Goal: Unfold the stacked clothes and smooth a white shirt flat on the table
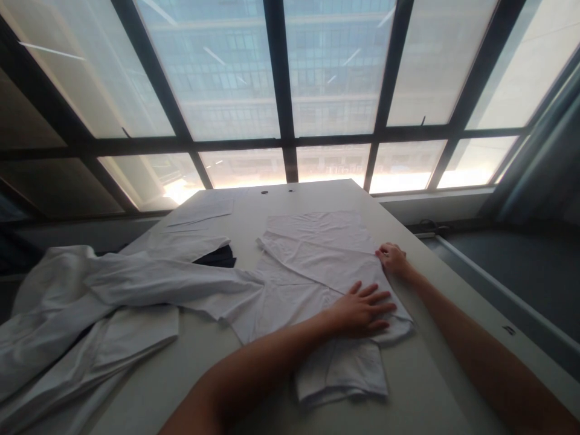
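A white long-sleeved garment point(312, 254) lies partly folded on the table, its cloth wrinkled. Whether it is a shirt or a coat I cannot tell. My left hand point(365, 309) rests flat on it near the right side, fingers spread. At the garment's right edge, my right hand point(392, 260) has its fingers curled, with the fingertips pinching the cloth. One sleeve point(181, 284) stretches left over other white cloth. A lower folded part point(344, 371) of white fabric sticks out toward me, below my left forearm.
More white garments point(131, 338) are heaped at the left, with a dark piece point(217, 257) showing among them. White sheets point(199, 208) lie at the far left of the white table point(435, 368). Beyond stand large windows point(335, 66); a curtain point(534, 157) hangs at the right.
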Demonstrator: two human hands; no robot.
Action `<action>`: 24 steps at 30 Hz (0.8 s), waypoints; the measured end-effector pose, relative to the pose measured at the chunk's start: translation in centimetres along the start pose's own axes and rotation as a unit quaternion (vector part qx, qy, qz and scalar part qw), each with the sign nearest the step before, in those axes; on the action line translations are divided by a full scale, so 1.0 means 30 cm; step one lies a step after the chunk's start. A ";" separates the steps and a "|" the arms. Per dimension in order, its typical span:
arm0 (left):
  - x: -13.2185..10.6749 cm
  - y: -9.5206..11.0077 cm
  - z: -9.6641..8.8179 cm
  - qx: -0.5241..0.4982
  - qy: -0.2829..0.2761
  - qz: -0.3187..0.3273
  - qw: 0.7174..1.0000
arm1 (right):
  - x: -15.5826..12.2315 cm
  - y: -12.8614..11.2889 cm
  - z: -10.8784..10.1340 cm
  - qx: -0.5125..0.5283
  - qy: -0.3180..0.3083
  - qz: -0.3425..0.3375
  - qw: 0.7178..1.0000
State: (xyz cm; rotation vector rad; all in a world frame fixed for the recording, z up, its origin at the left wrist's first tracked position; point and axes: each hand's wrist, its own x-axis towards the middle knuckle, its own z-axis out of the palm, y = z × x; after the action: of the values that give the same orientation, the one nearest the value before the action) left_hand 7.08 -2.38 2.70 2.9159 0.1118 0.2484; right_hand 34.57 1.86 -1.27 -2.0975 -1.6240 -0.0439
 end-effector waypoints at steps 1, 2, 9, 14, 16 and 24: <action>-0.002 0.001 0.001 0.002 0.002 -0.001 1.000 | -0.001 0.001 0.001 0.008 0.011 0.005 1.000; -0.004 0.004 0.004 0.004 0.003 -0.001 1.000 | -0.003 0.002 0.001 0.012 0.021 0.009 1.000; 0.013 -0.028 -0.017 -0.020 0.055 -0.026 0.998 | -0.021 -0.001 0.005 -0.008 0.022 0.005 1.000; -0.041 -0.349 -0.266 -0.012 0.176 -0.284 0.943 | -0.017 -0.009 0.006 -0.026 0.015 0.014 0.999; -0.122 -0.516 -0.371 0.043 0.154 -0.441 0.883 | -0.017 -0.015 0.005 -0.027 0.014 0.017 0.999; -0.412 -0.852 -0.467 0.045 0.066 -0.643 0.762 | -0.023 -0.030 0.006 -0.016 0.009 0.031 0.999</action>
State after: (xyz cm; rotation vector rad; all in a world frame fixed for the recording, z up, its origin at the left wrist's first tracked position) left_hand -8.97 24.25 8.67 2.1709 2.0115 0.1771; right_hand 33.50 1.46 -1.32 -2.1633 -1.5566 -0.0681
